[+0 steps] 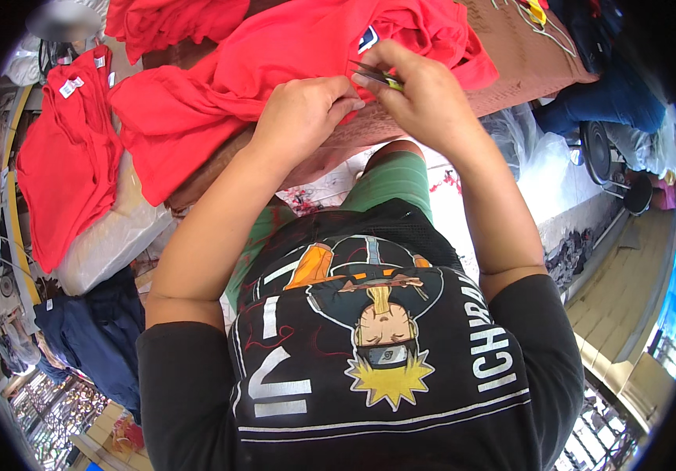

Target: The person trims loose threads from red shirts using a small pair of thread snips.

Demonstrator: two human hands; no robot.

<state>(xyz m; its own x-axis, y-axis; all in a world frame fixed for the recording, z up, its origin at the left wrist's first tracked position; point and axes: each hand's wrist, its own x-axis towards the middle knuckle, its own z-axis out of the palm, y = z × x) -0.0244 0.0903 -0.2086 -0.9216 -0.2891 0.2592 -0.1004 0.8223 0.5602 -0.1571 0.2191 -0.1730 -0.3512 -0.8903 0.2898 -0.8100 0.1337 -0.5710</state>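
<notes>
A red garment (275, 71) lies spread over the brown-covered table (526, 63) in front of me. My left hand (303, 114) pinches a fold of its red cloth at the table's near edge. My right hand (424, 98) holds small thread snips (376, 74) with yellow handles, their blades pointing left at the cloth close to my left fingers. The two hands are almost touching.
A pile of red garments (67, 157) lies on a white sack (114, 235) at the left. More red cloth (173, 23) sits at the back. Dark blue cloth (98, 330) lies lower left. A fan (601, 153) and clear plastic bags (526, 149) stand at the right.
</notes>
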